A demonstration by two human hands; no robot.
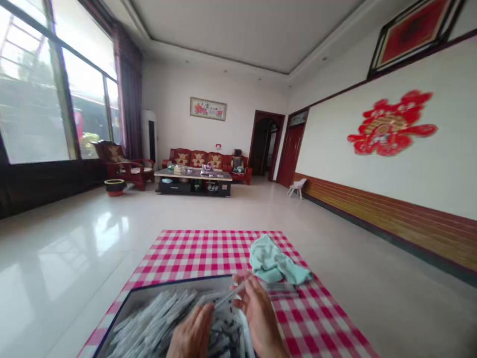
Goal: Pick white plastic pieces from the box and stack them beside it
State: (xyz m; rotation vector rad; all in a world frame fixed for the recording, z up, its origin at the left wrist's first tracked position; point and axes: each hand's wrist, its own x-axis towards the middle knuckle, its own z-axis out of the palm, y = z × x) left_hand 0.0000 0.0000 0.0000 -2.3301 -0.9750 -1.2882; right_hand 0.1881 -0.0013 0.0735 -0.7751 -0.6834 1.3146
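My right hand (259,311) pinches a thin, pale translucent pen-like tube (233,294) near its upper end. The tube slants down to the left, where its lower end meets the closed fingers of my left hand (192,332). Both hands are over a shallow, dark-rimmed box (186,282) heaped with similar slim tubes (152,318). Small black pieces (227,330) lie among pale ones on the box's right side. Motion blur hides the finer details. Beside the box, to the right, several more tubes (281,290) lie side by side on the checked cloth.
A crumpled mint-green cloth (274,261) lies on the pink-and-white checked tablecloth (201,253), behind the row of tubes. Across the tiled floor stand a low coffee table (194,174), a red wooden sofa (223,161) and an armchair (119,164). A small pale chair (297,188) is by the right wall.
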